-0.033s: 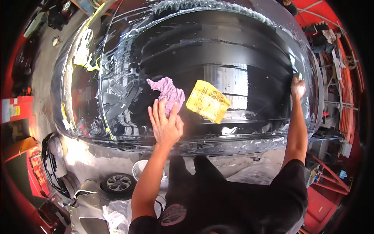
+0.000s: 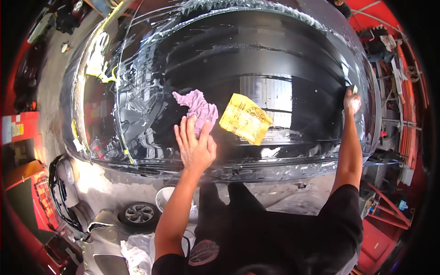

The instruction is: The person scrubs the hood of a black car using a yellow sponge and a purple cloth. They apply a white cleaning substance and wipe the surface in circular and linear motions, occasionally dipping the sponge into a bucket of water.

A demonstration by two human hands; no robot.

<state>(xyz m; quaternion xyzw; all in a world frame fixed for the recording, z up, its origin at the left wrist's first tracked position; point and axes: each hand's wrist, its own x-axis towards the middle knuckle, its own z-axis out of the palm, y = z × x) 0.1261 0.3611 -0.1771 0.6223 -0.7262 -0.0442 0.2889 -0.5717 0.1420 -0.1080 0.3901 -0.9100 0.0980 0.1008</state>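
A glossy dark car panel (image 2: 201, 64) with whitish smears and streaks spreads out before me. My left hand (image 2: 196, 145) lies open near its close edge, fingers stretched out. Its fingertips touch a crumpled purple cloth (image 2: 201, 109). To the right of the cloth a yellow sheet or flat packet (image 2: 246, 120) with dark print rests on the panel. Far out to the right, my right hand (image 2: 352, 103) is closed on a small pale block (image 2: 353, 89) against the panel's side. Most of that block is hidden by the fingers.
Yellow tape (image 2: 107, 75) runs along the panel's left part. Below stand a wheel (image 2: 139, 214), a white bucket (image 2: 164, 198) and plastic sheeting (image 2: 137, 252). Red racks with long parts (image 2: 409, 137) line the right side. A red cabinet (image 2: 26, 130) stands at left.
The small pale block in my right hand shows slightly more upright. My left hand, the cloth and the yellow sheet keep nearly the same places.
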